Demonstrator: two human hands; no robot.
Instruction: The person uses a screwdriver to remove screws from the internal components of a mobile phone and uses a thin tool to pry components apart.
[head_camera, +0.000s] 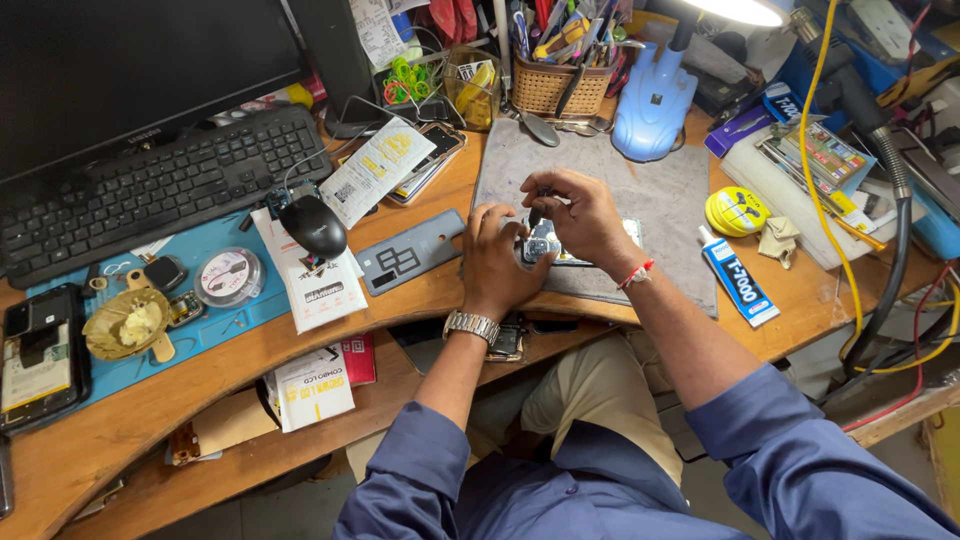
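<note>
An opened phone (545, 248) lies on a grey cloth mat (600, 165) at the wooden desk's front edge. My left hand (497, 262) rests on the phone's left side and holds it down. My right hand (580, 215) pinches a small dark screwdriver (535, 213) upright, its tip on the phone's upper part. Most of the phone is hidden beneath both hands. A grey phone back cover (408, 251) lies just left of the mat.
A black keyboard (150, 185), a mouse (313, 226) and a blue mat (215, 300) with small parts sit to the left. At the back stand a basket of tools (560, 85) and a blue lamp base (653, 105). A glue tube (735, 277) and yellow tape roll (736, 211) lie to the right.
</note>
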